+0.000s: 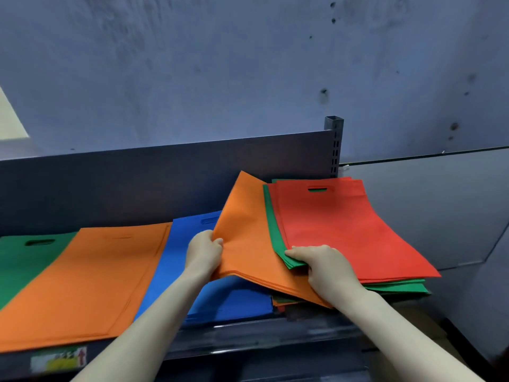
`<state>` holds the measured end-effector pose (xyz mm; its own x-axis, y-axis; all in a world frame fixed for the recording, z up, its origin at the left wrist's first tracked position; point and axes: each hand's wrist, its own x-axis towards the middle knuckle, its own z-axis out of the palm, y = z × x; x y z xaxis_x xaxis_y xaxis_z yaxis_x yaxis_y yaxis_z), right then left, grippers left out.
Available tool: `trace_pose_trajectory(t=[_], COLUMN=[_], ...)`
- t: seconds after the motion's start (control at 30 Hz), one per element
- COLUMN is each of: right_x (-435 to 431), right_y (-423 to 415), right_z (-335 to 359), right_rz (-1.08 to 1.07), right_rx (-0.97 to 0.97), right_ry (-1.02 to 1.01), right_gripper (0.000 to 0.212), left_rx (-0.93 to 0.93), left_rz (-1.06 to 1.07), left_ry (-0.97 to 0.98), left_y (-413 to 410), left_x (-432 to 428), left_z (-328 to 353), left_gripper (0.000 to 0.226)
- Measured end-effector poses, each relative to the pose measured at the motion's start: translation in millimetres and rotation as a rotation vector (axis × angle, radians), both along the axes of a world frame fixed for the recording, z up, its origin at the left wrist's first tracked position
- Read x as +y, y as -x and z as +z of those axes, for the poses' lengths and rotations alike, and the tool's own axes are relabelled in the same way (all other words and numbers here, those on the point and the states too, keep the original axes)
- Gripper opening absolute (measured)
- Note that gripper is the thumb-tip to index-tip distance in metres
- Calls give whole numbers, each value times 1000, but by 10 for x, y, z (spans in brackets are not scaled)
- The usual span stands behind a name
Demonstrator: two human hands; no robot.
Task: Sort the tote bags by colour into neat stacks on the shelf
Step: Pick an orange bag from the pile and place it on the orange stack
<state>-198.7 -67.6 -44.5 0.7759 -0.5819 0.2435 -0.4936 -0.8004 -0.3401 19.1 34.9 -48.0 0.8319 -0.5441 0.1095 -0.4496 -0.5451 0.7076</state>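
Observation:
A mixed pile of tote bags lies at the right of the shelf (248, 337). Red bags (344, 224) are on top, green bags (278, 244) under them, and orange bags (248, 238) stick out to the left, lifted at an angle. My left hand (205, 250) grips the left edge of those orange bags. My right hand (322, 267) holds the front corner of the green and red bags, thumb on top. Three sorted stacks lie to the left: blue (234, 301), orange (91, 282), green (24, 260).
The shelf's grey back panel (137, 186) and a slotted upright post (334, 144) stand behind the bags. A blue-grey wall (248, 64) rises beyond. A price label (59, 359) is stuck on the shelf's front edge. To the right is a pale panel (440, 205).

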Motion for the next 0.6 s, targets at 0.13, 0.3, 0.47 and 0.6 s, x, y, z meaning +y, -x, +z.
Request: trace_pose_trajectory(t=[0.13,0.3,0.47,0.6], right_x=[-5,-14,-58,-16], right_y=[1,-27,-111,-260], right_z=[-36,-91,4,81], right_rz=[-12,-1,75,103], right_rx=[25,143,291,210], right_ry=[16,2,-198,-320], right_gripper=[67,61,55,66], left_rx=[-24,8,18,64], left_rz=[67,140,226,266], left_ry=[55,122,185,267], left_y=[-109,-251,-274,-323], left_x=[236,563,849,1031], left_z=[77,131,151,136], left_gripper=[30,20,20,19])
